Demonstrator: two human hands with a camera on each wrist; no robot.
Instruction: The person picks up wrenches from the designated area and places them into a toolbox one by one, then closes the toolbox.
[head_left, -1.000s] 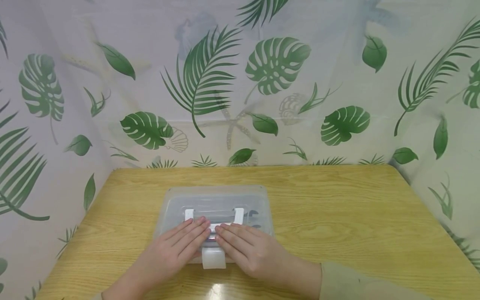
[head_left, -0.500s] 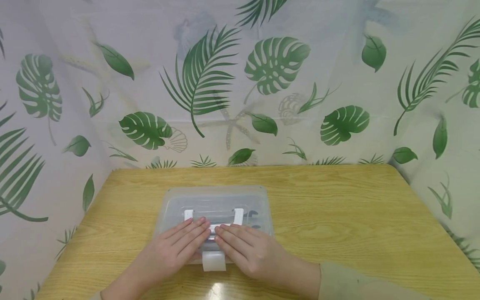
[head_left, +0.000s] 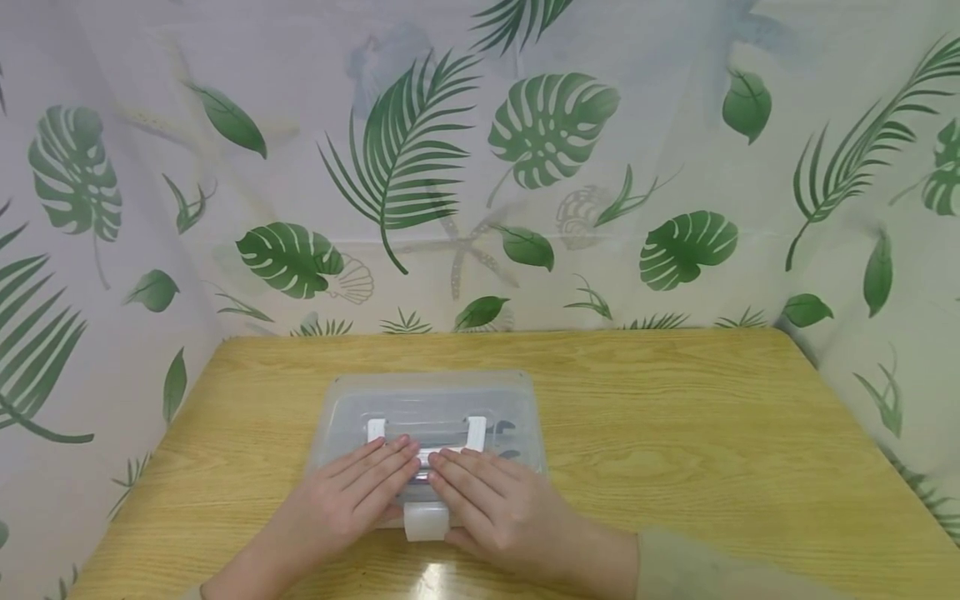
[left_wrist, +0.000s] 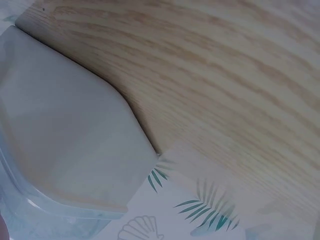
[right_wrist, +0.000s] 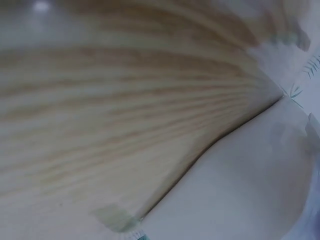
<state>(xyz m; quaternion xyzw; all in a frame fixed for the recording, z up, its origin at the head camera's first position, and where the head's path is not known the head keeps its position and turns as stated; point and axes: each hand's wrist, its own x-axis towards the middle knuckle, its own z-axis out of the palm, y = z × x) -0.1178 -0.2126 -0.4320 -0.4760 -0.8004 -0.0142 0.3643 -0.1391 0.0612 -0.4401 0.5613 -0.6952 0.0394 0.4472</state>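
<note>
I see the clear plastic box (head_left: 427,417) lying at the near middle of the wooden table (head_left: 675,433), my left hand (head_left: 352,500) and right hand (head_left: 495,504) resting flat on its lid, fingers straight, fingertips meeting over the white handle (head_left: 423,433).

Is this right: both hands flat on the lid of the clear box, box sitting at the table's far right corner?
Not quite. The head view shows the clear box near the front of the table, left of centre, not at the far right corner. The rest holds: the left hand and right hand lie flat on its lid.
</note>
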